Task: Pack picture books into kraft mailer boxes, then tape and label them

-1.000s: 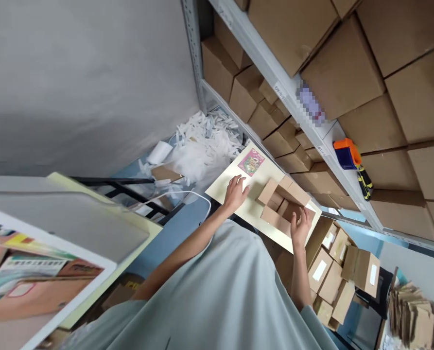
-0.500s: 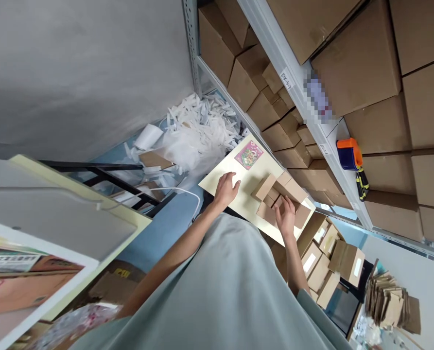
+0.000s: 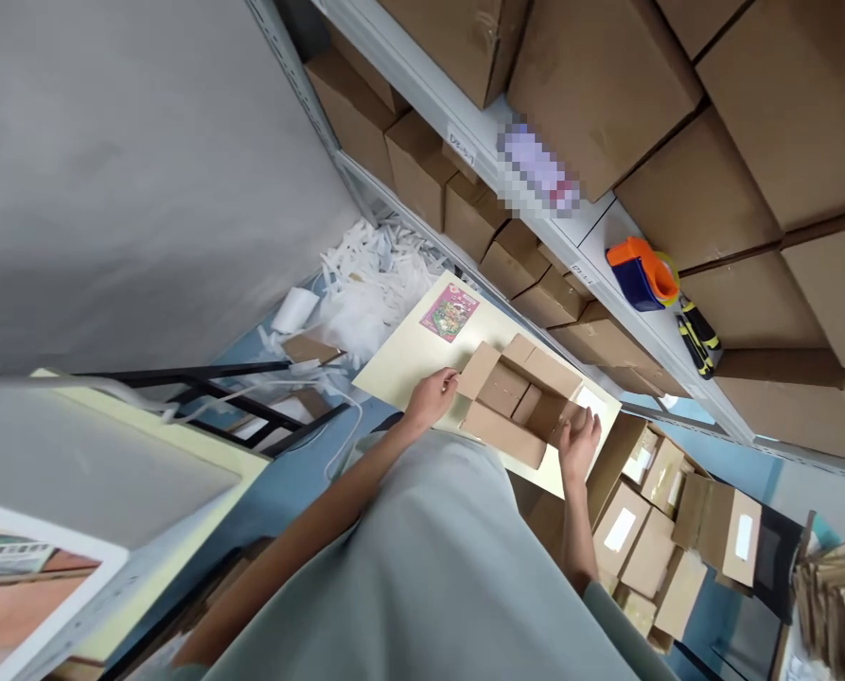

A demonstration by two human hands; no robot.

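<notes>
A brown cardboard box [image 3: 518,395] with its flaps spread lies on a pale yellow board [image 3: 408,357]. My left hand [image 3: 432,397] holds the box's left flap between curled fingers. At the box's right end, my right hand [image 3: 579,443] rests against the flap there with its fingers slightly bent and apart. A pink printed card [image 3: 449,311] lies on the board's far corner, beyond both hands.
A metal shelf rack [image 3: 465,156] packed with brown cartons runs along the right, with an orange and blue tape dispenser [image 3: 642,273] and a yellow-black tool [image 3: 695,332] on it. Shredded white paper [image 3: 376,288] lies on the floor. Small labelled boxes [image 3: 649,530] are stacked below right.
My left hand came off the board and took the box's left flap. My right hand moved from the middle of the box to its right end. The box now lies flatter.
</notes>
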